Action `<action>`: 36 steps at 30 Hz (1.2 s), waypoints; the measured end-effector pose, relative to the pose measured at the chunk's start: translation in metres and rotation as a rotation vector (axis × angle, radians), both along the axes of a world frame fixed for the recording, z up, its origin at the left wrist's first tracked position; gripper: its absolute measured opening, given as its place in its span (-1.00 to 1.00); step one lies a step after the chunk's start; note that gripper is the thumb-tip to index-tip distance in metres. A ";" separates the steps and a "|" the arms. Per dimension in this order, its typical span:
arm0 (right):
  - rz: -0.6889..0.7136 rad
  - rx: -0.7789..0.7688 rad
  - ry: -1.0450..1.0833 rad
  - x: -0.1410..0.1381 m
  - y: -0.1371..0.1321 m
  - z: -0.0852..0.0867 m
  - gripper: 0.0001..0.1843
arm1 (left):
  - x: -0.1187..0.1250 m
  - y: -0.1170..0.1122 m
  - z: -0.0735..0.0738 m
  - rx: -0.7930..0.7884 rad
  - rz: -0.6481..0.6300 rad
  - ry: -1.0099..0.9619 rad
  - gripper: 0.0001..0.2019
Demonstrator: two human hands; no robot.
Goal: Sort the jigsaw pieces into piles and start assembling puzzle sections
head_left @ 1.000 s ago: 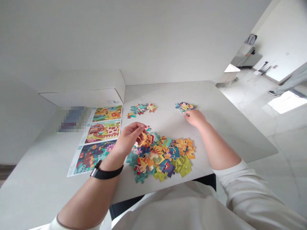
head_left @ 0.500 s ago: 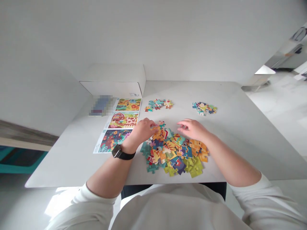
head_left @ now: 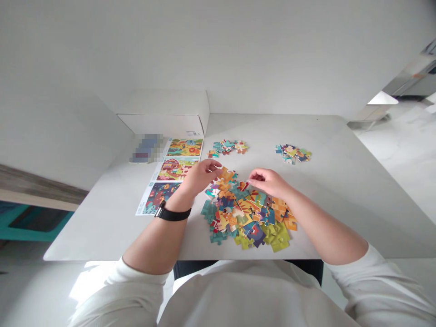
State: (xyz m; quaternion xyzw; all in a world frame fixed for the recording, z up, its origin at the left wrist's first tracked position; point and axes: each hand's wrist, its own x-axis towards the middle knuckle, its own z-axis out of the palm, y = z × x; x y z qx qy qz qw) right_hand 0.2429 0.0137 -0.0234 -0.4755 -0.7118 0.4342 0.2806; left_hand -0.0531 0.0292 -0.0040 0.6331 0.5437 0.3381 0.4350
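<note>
A big heap of colourful jigsaw pieces (head_left: 248, 213) lies on the white table (head_left: 340, 200) in front of me. My left hand (head_left: 200, 176), with a black watch on the wrist, pinches an orange piece (head_left: 225, 174) at the heap's far left edge. My right hand (head_left: 269, 180) is curled at the heap's far side, its fingertips pinched on a small red and white piece (head_left: 243, 185). Two smaller piles lie further back: one in the middle (head_left: 228, 147), one to the right (head_left: 293, 153).
A printed sheet with three puzzle pictures (head_left: 172, 175) lies left of the heap. Behind it stands a white cardboard box (head_left: 166, 116) against the wall. The table's near edge runs just above my lap; floor shows at both sides.
The right hand came back from the far right pile to the big heap and closed on a piece. The left hand lifted an orange piece. The view swung left.
</note>
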 end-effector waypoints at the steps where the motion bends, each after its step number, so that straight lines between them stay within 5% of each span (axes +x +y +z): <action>1: -0.019 -0.070 0.090 0.002 0.000 0.002 -0.72 | 0.000 0.001 0.001 -0.034 0.018 -0.099 -0.67; 6: -0.175 -0.238 0.400 0.007 0.002 0.008 -0.56 | 0.005 -0.002 0.005 -0.155 0.079 -0.365 -0.61; 16: -0.267 -0.272 0.487 0.009 0.006 0.005 -0.57 | 0.007 -0.003 0.009 -0.206 0.117 -0.399 -0.63; 18: -0.272 -0.276 0.486 0.010 0.005 0.005 -0.57 | 0.008 -0.002 0.007 -0.143 0.132 -0.412 -0.65; 23: -0.271 -0.272 0.495 0.011 0.005 0.004 -0.60 | 0.012 -0.007 0.004 0.379 0.256 -0.257 -0.78; 25: -0.269 -0.267 0.500 0.011 0.005 0.004 -0.61 | 0.014 -0.011 0.004 0.469 0.230 -0.234 -0.81; 29: -0.266 -0.268 0.511 0.011 0.005 0.004 -0.64 | 0.017 -0.020 0.008 0.480 0.122 -0.181 -0.81; 36: -0.262 -0.258 0.497 0.011 0.005 0.006 -0.62 | 0.021 -0.026 0.017 0.376 0.142 0.008 -0.77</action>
